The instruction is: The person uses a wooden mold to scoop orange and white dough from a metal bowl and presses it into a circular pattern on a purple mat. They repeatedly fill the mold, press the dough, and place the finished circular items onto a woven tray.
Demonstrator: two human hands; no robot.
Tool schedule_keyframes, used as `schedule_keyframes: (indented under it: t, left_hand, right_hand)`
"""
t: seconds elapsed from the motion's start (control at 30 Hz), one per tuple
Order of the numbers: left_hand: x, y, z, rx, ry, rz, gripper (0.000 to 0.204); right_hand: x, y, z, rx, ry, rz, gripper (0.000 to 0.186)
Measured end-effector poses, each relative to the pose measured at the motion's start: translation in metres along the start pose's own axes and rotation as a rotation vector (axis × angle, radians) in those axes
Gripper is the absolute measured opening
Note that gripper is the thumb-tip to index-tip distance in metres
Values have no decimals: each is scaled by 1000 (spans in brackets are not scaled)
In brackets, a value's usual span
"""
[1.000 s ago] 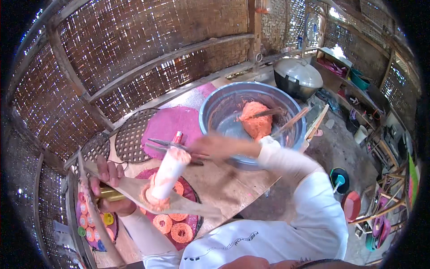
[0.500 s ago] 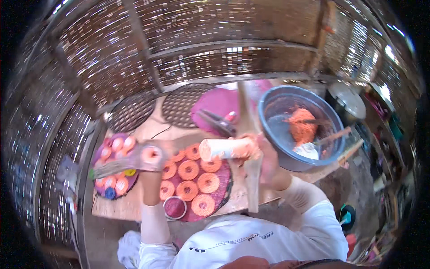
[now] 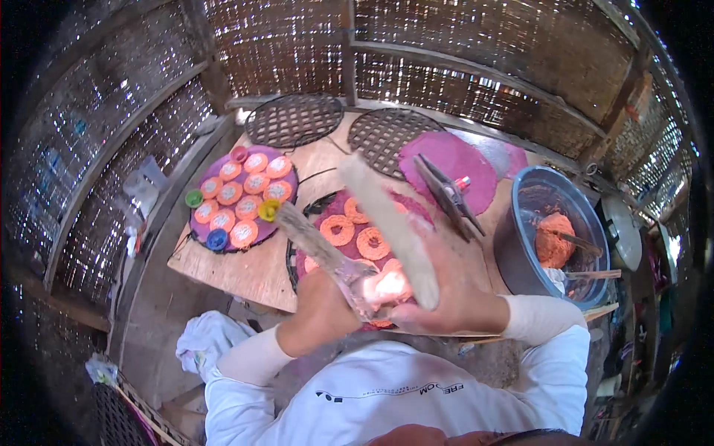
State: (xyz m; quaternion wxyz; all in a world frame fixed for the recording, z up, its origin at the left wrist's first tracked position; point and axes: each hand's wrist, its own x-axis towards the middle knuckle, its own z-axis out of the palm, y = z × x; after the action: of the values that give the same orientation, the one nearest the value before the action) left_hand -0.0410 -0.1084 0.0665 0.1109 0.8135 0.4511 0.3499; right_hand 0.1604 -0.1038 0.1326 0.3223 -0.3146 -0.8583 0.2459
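My left hand (image 3: 320, 308) is closed around a weathered wooden mould with a long handle (image 3: 312, 241), just above the front of a round rack. My right hand (image 3: 454, 290), partly smeared by motion, grips a pale wooden bar (image 3: 390, 230) that slants across the mould. Between the hands, a bright lump of orange dough (image 3: 387, 286) shows at the mould's end. Below them, orange dough rings (image 3: 337, 230) lie on a magenta cloth over the rack; my hands hide several of them.
To the left, a second round tray (image 3: 290, 167) bears orange rounds with white centres and small coloured cups. Two woven racks (image 3: 295, 119) lie behind. Large tongs (image 3: 446, 193) rest on magenta cloth. A blue basin (image 3: 509, 249) at right contains orange dough (image 3: 554, 241) and wooden-handled tools.
My two hands have come together, bringing the mould and the bar to the middle. The white cylinder in my right hand no longer shows. The view has swung left.
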Motion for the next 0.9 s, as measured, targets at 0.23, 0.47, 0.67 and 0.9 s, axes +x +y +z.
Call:
schedule_keyframes:
  t: [0.23, 0.47, 0.67, 0.9]
  left_hand:
    - [-33, -27, 31, -304, -40, -211, 46]
    - [8, -88, -35, -449, -323, -21, 94]
    - [26, -139, -37, -2094, 244, 238, 76]
    - [1, -158, 4, -2249, 257, 243, 47]
  right_hand:
    - [-7, 28, 58, 236, -119, 81, 90]
    - [9, 76, 39, 965, -632, 656, 70]
    - [29, 84, 41, 836, -845, 745, 72]
    - [34, 114, 66, 771, -902, 894, 69]
